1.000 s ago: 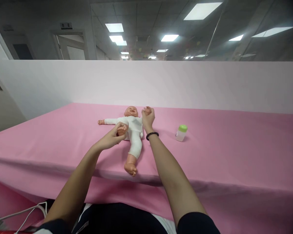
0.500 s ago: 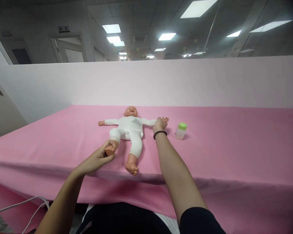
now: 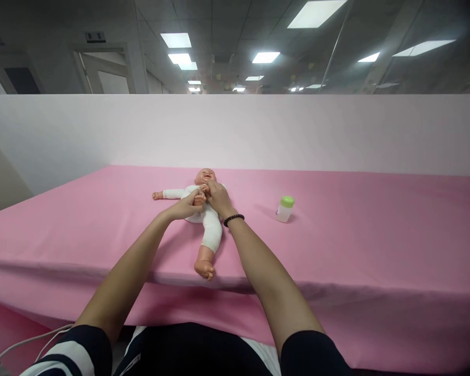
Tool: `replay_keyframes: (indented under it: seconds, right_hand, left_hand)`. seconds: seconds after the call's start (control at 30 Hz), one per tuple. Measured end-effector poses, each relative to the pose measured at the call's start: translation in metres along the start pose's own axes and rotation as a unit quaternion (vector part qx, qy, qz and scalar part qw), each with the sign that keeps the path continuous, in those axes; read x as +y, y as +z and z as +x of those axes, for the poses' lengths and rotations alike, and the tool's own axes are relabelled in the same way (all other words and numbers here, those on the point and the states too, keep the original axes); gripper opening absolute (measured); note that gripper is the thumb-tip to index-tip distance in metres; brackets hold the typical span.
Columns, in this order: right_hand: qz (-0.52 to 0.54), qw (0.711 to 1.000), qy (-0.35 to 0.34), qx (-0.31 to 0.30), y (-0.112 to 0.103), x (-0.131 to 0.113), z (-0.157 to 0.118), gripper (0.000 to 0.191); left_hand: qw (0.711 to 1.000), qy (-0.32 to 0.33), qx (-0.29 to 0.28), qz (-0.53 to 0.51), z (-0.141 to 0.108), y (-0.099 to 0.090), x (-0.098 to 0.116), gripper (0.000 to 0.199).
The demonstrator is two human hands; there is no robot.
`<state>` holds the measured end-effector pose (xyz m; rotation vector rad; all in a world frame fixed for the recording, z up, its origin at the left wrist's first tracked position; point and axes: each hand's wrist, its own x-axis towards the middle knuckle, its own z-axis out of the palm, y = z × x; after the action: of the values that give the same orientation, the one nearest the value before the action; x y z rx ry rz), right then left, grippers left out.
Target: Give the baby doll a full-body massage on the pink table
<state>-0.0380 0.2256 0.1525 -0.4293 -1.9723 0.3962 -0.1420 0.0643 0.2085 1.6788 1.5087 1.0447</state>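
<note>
A baby doll (image 3: 212, 230) with a white cloth body lies on its back, its head toward the wall. My left hand (image 3: 188, 205) is closed around one of its feet, holding that leg bent up over the belly. Closed on the doll's arm near its wrist, my right hand (image 3: 218, 199) has brought that arm across the chest. The doll's hand and raised foot meet or nearly meet below its chin. Its other arm stretches out to the left, and its other leg points toward me. My hands hide much of the torso.
A pink cloth (image 3: 337, 235) covers the table and hangs over its front edge. To the right of the doll stands a small clear jar (image 3: 284, 211) with a green lid. Behind the table rises a white wall (image 3: 278, 130) with glass above. White cables (image 3: 31, 342) run at lower left.
My left hand has lifted the doll's foot up and inward over its belly. My right hand has drawn the outstretched arm left across the chest. The view has shifted slightly.
</note>
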Motion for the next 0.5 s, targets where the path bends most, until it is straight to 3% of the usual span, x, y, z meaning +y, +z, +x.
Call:
replay_keyframes:
  seconds: [0.1, 0.2, 0.27, 0.37, 0.43, 0.5]
  right_hand:
    - [-0.012, 0.999, 0.014, 0.026, -0.003, 0.003, 0.003, 0.013]
    - [0.043, 0.987, 0.079, 0.131, -0.012, 0.004, 0.011, 0.012]
    - [0.116, 0.948, 0.162, 0.250, -0.023, 0.006, 0.018, 0.012]
    - [0.167, 0.854, 0.290, 0.398, -0.042, 0.017, 0.022, 0.021]
    - [0.164, 0.811, 0.351, 0.437, -0.053, 0.030, 0.017, 0.030]
    - [0.159, 0.778, 0.408, 0.450, -0.062, 0.044, 0.008, 0.036]
  left_hand:
    - [1.000, 0.019, 0.013, 0.017, -0.013, 0.006, 0.005, 0.033]
    - [1.000, 0.008, 0.024, 0.006, -0.042, 0.008, 0.020, 0.031]
    - [1.000, 0.001, 0.020, 0.002, -0.069, 0.006, 0.028, 0.030]
    - [1.000, -0.004, -0.019, 0.012, -0.113, 0.003, 0.031, 0.025]
    - [0.998, -0.019, -0.057, 0.023, -0.138, 0.003, 0.025, 0.022]
    - [0.998, -0.032, -0.057, 0.016, -0.156, 0.004, 0.015, 0.019]
